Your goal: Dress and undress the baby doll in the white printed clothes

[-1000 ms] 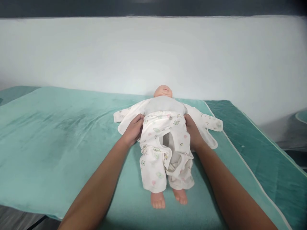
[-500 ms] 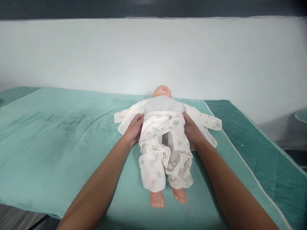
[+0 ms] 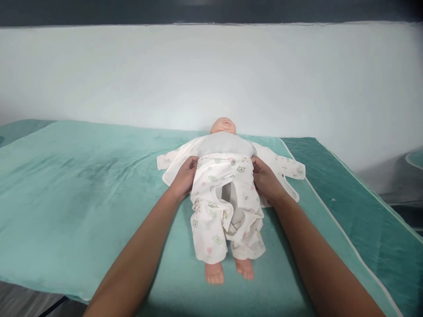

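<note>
Head view, single moment. A baby doll [image 3: 224, 127] lies on its back on a teal blanket [image 3: 82, 185], head towards the white wall [image 3: 211, 75], feet [image 3: 214, 273] towards the person. The doll sits right of the blanket's middle, near its far edge.

Doll's torso is grey and uncovered. Beneath the torso an open white printed top [image 3: 173, 164] is spread flat, one sleeve out to each side on the blanket.

White printed trousers [image 3: 209, 211] cover both legs. The waistband [image 3: 224, 157] lies across the lower belly, just below the grey torso. Both bare feet stick out past the trouser cuffs. The crotch of the trousers gapes open, with loose folds of fabric between the thighs.

Left hand [image 3: 183, 177]: fingers curled shut on the waistband's left end, knuckles up, the hand lying over the left flap of the top. Right hand [image 3: 266, 180]: fingers likewise closed on the waistband's right end, at the doll's other hip, the hand over the right flap. The thumbs are hidden, so how deep either pinch goes cannot be told. The forearms run in from the bottom edge, one on each side of the legs, not touching them.

To the right, a darker green pad [image 3: 346, 189] shows from under the blanket's white-trimmed edge
</note>
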The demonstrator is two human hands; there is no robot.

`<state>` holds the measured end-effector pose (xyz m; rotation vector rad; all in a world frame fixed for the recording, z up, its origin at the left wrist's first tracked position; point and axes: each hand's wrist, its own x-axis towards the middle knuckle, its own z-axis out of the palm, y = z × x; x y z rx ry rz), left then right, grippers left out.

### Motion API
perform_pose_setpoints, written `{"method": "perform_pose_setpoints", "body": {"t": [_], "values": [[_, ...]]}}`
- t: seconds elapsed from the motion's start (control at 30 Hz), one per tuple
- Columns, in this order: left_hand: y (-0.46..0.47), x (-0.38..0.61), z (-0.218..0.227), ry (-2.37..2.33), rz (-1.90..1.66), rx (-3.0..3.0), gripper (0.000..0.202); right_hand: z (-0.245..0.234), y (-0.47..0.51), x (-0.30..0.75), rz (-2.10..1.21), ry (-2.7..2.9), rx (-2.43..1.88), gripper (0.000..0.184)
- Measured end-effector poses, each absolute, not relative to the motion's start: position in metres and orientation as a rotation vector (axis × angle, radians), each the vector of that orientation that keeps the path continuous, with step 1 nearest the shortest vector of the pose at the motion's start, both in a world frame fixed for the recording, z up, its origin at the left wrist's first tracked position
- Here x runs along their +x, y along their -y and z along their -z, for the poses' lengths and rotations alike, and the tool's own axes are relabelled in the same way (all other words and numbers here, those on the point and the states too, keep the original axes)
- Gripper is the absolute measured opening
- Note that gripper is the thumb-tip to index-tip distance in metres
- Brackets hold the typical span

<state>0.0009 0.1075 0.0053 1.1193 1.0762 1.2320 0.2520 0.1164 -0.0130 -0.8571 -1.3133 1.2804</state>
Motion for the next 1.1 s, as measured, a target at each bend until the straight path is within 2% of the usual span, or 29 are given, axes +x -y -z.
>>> {"method": "perform_pose_setpoints", "body": {"t": [0.53, 0.63, 0.77, 1.1], "values": [[-0.109, -0.007, 0.003, -1.294, -1.239, 1.475, 0.012, 0.017, -0.119, 0.26, -1.021, 1.374, -1.086, 0.022], [-0.107, -0.006, 0.001, -1.285, -1.318, 1.436, 0.015, 0.011, -0.115, 0.258, -0.871, 1.389, -1.109, 0.02], [-0.103, -0.003, -0.007, -1.202, -1.532, 1.593, 0.015, -0.003, -0.107, 0.252, -0.665, 1.417, -1.048, 0.008], [-0.104, -0.005, -0.023, -1.11, -1.299, 1.734, 0.01, -0.008, -0.106, 0.254, -0.775, 1.644, -0.957, 0.018]]}}
